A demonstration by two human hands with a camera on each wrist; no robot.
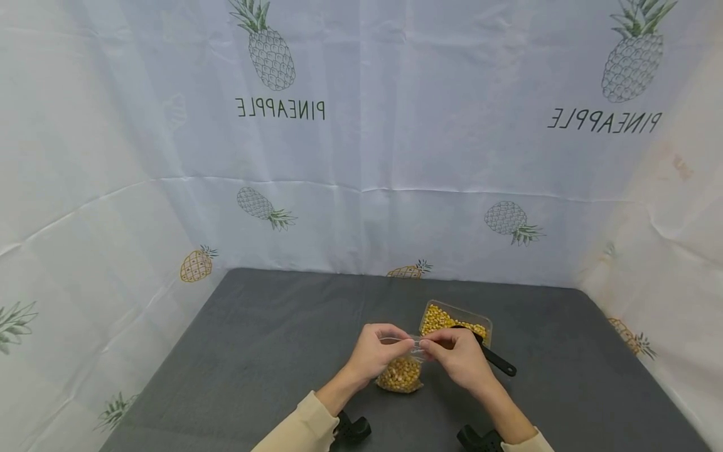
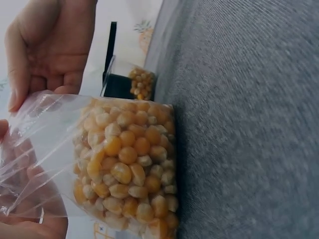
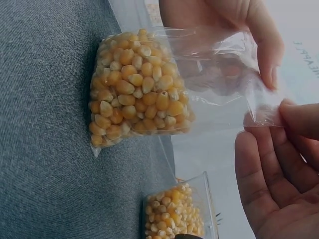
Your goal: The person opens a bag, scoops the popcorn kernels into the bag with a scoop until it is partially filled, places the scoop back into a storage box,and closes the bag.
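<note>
A clear plastic bag [image 1: 400, 375] stands upright on the grey cloth, its lower part filled with yellow corn kernels [image 2: 127, 159]. My left hand [image 1: 380, 351] pinches the bag's top edge from the left. At the top's other corner, my right hand [image 1: 459, 358] pinches the film between thumb and fingers. The two hands are close together over the bag. In the right wrist view the film above the kernels [image 3: 142, 84] looks stretched and creased near the right thumb.
Behind my right hand sits a clear plastic container [image 1: 490, 328] of loose corn kernels. A black-handled utensil [image 1: 499, 362] leans over its near right side. Grey cloth [image 1: 271, 351] covers the table, and pineapple-printed curtains [image 1: 395, 144] surround it.
</note>
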